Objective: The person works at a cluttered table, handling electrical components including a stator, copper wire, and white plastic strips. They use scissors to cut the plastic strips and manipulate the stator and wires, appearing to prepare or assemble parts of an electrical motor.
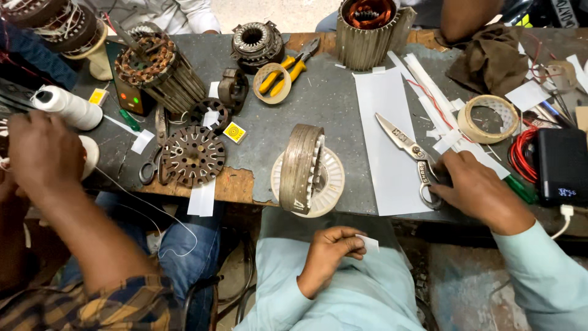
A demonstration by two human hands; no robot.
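Note:
My left hand (331,252) rests in my lap below the bench edge, pinching a small white paper slip (369,243). My right hand (474,190) lies on the grey workbench (318,104) with its fingers at the handle loops of large steel scissors (411,154), whose blades point up and left over a long white paper sheet (386,141). Whether the fingers are through the loops is not clear. A round stator core (306,171) stands on edge on a white plastic ring at the near bench edge, between my hands.
A co-worker's hand (46,156) at the left is near a white thread spool (67,107). Around are a perforated rotor disc (193,156), several wound stators, yellow-handled pliers (288,70), a tape roll (488,118), cut paper strips, a brown rag (490,58) and a black power bank (562,165).

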